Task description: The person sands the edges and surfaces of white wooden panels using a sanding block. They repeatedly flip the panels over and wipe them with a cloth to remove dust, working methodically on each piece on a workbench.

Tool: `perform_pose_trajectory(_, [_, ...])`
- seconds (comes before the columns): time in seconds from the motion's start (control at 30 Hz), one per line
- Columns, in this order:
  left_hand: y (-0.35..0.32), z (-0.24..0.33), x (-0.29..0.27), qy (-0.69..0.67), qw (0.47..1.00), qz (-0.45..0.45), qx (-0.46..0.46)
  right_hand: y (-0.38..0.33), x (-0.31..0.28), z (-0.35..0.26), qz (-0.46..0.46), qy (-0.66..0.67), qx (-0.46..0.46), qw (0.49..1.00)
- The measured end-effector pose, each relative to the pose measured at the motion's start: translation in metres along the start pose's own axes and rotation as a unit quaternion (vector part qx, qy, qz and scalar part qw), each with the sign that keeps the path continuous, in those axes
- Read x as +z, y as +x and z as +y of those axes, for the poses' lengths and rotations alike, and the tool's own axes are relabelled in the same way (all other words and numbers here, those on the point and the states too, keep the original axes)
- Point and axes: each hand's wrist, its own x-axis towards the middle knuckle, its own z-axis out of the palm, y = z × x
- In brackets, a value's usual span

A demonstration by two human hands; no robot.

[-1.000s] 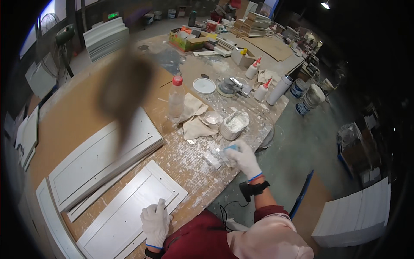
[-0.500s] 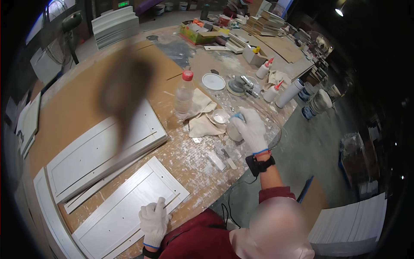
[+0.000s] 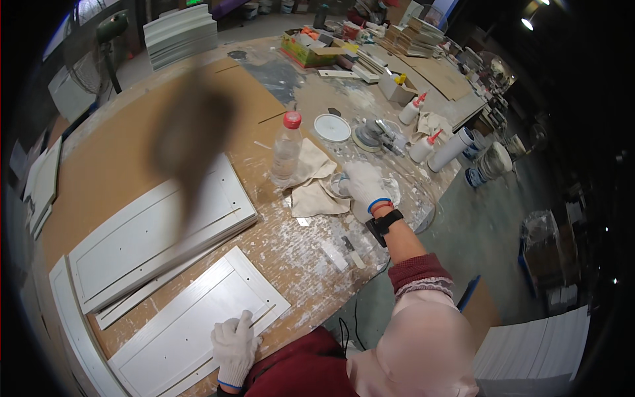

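Observation:
My right hand (image 3: 364, 183), in a white knit glove with a blue cuff, reaches over the table with its fingers closed at a small clear cup (image 3: 337, 186). A bluish bit shows at its fingertips, but I cannot make out what they hold. A white-smeared round container (image 3: 395, 192) is partly hidden behind this hand. My left hand (image 3: 234, 344), gloved alike, rests on the near edge of a white framed panel (image 3: 192, 324), fingers curled and one digit stretched out. Whether it grips the panel is hidden. Beside the cup lies a cream cloth (image 3: 321, 198).
More white panels (image 3: 159, 238) are stacked to the left. Past the cloth stand a red-capped bottle (image 3: 287, 152), a white lid (image 3: 332, 128), a round sander (image 3: 368, 135) and red-tipped glue bottles (image 3: 423, 147). Scrapers (image 3: 354, 253) lie near the table edge. A person (image 3: 370, 12) is far off.
My right hand has moved left from the round container to the clear cup, and its forearm reaches farther in. My left hand stays on the panel.

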Motion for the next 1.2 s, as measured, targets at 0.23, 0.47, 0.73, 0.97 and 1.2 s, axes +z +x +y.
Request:
perform_pose_trajectory(0.23, [0.003, 0.003, 0.000, 0.011, 1.000, -0.019, -0.008, 0.003, 0.002, 0.003, -0.024, -0.016, 0.007, 1.000])
perform_pose_trajectory(0.47, [-0.001, 0.004, -0.003, -0.012, 1.000, -0.009, 0.004, -0.004, -0.017, -0.001, 0.021, 0.068, 0.016, 0.997])
perform_pose_trajectory(0.73, [0.000, 0.003, 0.000, 0.004, 1.000, -0.001, 0.023, -0.044, -0.032, 0.014, 0.143, 0.216, 0.082, 0.962])
perform_pose_trajectory(0.97, [0.000, 0.005, 0.002, 0.013, 1.000, -0.014, -0.006, -0.130, -0.059, 0.017, 0.174, 0.325, 0.109, 0.923])
perform_pose_trajectory(1.2, [-0.001, 0.003, 0.004, 0.010, 1.000, 0.022, 0.010, -0.214, -0.012, 0.012, 0.170, 0.453, 0.182, 0.856])
